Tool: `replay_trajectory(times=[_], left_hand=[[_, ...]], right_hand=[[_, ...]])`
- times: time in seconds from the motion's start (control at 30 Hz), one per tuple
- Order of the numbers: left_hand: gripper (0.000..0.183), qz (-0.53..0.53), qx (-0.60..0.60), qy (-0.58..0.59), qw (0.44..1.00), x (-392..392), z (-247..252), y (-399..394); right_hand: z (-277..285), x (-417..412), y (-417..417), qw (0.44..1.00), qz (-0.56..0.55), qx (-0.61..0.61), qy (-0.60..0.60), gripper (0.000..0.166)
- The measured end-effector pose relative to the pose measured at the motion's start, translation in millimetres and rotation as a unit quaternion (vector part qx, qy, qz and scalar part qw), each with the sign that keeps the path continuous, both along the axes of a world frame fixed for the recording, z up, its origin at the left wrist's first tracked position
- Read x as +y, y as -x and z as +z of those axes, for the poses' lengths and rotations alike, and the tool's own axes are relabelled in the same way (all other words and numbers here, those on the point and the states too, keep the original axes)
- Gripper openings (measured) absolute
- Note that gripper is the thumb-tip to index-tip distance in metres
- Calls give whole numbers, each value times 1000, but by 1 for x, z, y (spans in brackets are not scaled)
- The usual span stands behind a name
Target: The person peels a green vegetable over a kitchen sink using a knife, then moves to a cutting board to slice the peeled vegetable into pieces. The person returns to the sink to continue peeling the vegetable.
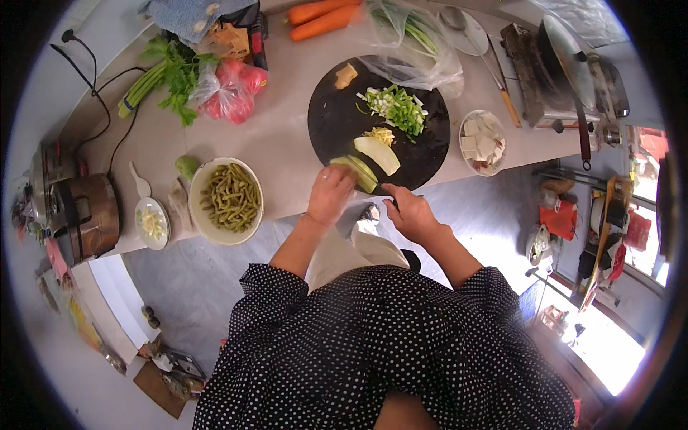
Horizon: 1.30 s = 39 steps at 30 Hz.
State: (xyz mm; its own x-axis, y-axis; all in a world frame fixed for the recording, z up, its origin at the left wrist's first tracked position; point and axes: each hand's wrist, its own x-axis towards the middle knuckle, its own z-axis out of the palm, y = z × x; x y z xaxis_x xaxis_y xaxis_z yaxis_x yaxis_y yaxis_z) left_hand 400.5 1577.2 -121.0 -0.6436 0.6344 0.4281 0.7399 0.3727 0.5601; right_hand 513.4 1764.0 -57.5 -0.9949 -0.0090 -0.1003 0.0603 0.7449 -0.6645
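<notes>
On the round black cutting board [344,115], my left hand [331,194] presses on a pale green wedge of melon or squash [352,167] near the board's front edge. My right hand [413,214] grips a knife [372,180], whose thin blade lies along the wedge; the hand hides most of its handle. Just beyond the blade rests a second pale wedge [378,155]. Behind it are a small heap of yellow shreds, likely ginger [380,135], chopped scallions [396,110] and a knob of ginger [345,76].
To the left stand a bowl of cut green beans [232,198], a small plate of garlic pieces [152,224] and a pot [88,217]. Tofu fills a bowl [484,141] at right, near a gas stove [518,80]. Carrots [325,21] and a plastic bag [430,67] lie behind.
</notes>
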Motion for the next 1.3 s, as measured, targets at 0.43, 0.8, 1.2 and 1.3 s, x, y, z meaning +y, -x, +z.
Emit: replay_trajectory(times=[0.43, 0.8, 1.2, 1.3], left_hand=[[20, 15, 18, 9, 1000, -1, -2, 0], [20, 15, 6, -11, 1000, -2, -8, -2], [21, 45, -25, -14, 999, -11, -8, -8], [21, 52, -34, -15, 998, -14, -9, -12]], right_hand=[[36, -7, 6, 991, 21, -124, -45, 23], [16, -10, 25, 981, 44, -175, -73, 18], [16, -5, 5, 999, -9, -48, 15, 28], [23, -7, 4, 997, 5, -73, -5, 28]])
